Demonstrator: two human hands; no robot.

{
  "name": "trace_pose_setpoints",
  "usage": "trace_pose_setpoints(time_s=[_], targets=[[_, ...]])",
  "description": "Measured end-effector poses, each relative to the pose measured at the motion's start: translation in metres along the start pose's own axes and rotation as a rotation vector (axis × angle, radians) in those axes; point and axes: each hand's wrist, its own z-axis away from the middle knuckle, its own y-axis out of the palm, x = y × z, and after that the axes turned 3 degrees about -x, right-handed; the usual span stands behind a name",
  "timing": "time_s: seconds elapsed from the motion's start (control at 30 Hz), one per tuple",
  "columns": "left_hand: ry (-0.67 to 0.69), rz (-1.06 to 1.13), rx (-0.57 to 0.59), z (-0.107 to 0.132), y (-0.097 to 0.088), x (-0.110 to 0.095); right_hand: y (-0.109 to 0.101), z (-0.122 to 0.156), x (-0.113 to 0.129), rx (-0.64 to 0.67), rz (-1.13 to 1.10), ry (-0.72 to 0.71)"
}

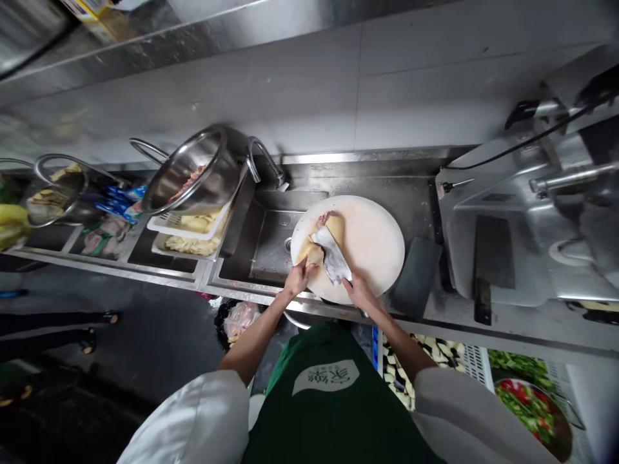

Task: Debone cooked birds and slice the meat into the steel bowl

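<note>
A pale yellow piece of poultry [336, 228], seemingly a plucked chicken, lies on a round white cutting board [374, 248] that partly overhangs the sink. My left hand [298, 278] grips its near left end. In my right hand [358, 291] is a cleaver [333, 256], its broad blade slanting up and left against the meat. The blade covers part of the chicken, and reddish flesh shows at the far end.
The steel sink [271, 248] with its tap [265, 161] is left of the board. Farther left, a steel bowl [193, 174] of meat tilts above white trays [188, 225]. A second cleaver [488, 264] lies by a slicing machine [565, 193]. Vegetable crates [476, 364] stand below right.
</note>
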Motion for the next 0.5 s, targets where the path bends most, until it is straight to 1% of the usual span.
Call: trace_pose_setpoints(time_s=[0.07, 0.1, 0.2, 0.27, 0.3, 0.37, 0.43, 0.5], targets=[[0.036, 0.057, 0.012, 0.003, 0.002, 0.001, 0.005, 0.000, 0.004, -0.011, -0.003, 0.024], [0.040, 0.069, 0.017, 0.006, 0.003, 0.002, 0.007, -0.007, 0.012, -0.021, -0.007, 0.029], [0.052, 0.098, 0.034, 0.013, 0.001, 0.006, 0.008, -0.038, 0.045, -0.036, -0.066, 0.032], [0.072, 0.140, 0.012, 0.014, -0.004, 0.008, 0.006, -0.049, 0.058, -0.022, -0.102, 0.026], [0.076, 0.172, -0.003, 0.012, -0.006, 0.008, 0.004, -0.049, 0.059, -0.009, -0.104, 0.019], [0.071, 0.243, -0.009, 0.009, -0.008, 0.007, 0.002, -0.038, 0.052, 0.024, -0.068, 0.003], [0.068, 0.308, 0.022, 0.008, -0.006, 0.004, 0.003, -0.023, 0.045, 0.045, 0.009, 0.019], [0.081, 0.331, 0.036, 0.013, -0.001, 0.002, 0.007, -0.016, 0.045, 0.051, 0.085, 0.046]])
